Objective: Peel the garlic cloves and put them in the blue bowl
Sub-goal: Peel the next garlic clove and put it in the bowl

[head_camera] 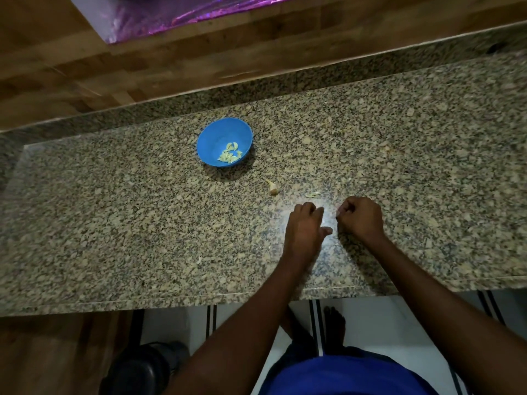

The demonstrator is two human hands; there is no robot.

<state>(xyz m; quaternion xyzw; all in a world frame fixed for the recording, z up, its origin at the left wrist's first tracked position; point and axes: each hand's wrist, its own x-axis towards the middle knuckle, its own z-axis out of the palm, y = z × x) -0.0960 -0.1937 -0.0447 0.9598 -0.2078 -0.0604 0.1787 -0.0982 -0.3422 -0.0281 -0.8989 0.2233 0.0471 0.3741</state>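
Note:
A blue bowl [211, 132] stands on the granite counter and holds several peeled garlic cloves [229, 154]. An unpeeled clove [272, 187] lies on the counter to the bowl's lower right, and a pale peeled clove or skin piece [313, 194] lies further right. My left hand [305, 229] rests on the counter just below these, fingers curled down, thumb out to the right. My right hand [360, 216] sits close beside it with fingers curled; something small and pale shows at its fingertips, too small to name.
The speckled granite counter [142, 223] ends in a front edge near my body. A small skin scrap [199, 259] lies left of my left forearm. Wood panelling and a purple foil sheet [171, 15] are behind the counter. A dark bin [142, 369] stands on the floor.

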